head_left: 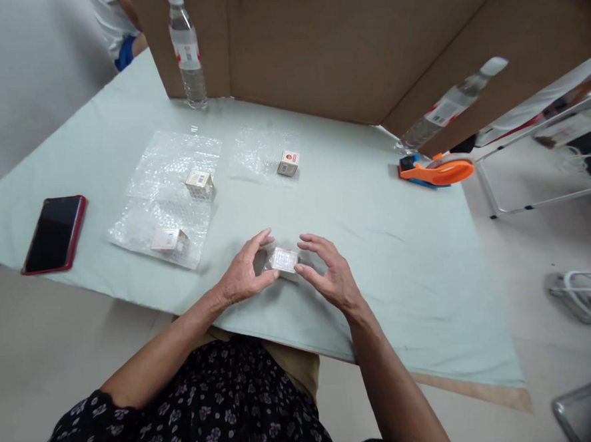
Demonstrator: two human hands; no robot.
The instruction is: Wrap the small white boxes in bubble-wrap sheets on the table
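A small pale box wrapped in clear bubble wrap (284, 260) lies on the table near its front edge. On its left side is my left hand (246, 269), fingers apart, thumb at the wrapped box's near corner. My right hand (330, 272) curves round the opposite side with thumb and fingers spread; its thumb tip is close to the box, and I cannot tell whether it touches. Up and left, a yellowish small box (200, 184) and a whitish small box (169, 240) rest on a bubble wrap sheet (146, 183). Another small box with a red mark (288, 163) sits on a smaller bubble wrap sheet (251, 150).
At the left lies a phone in a red case (55, 234). An orange tape dispenser (437, 171) is at the right edge. Water bottles (189, 61) (449, 108) stand before a tall cardboard panel (305, 47). A person (118, 25) is partly visible behind, upper left.
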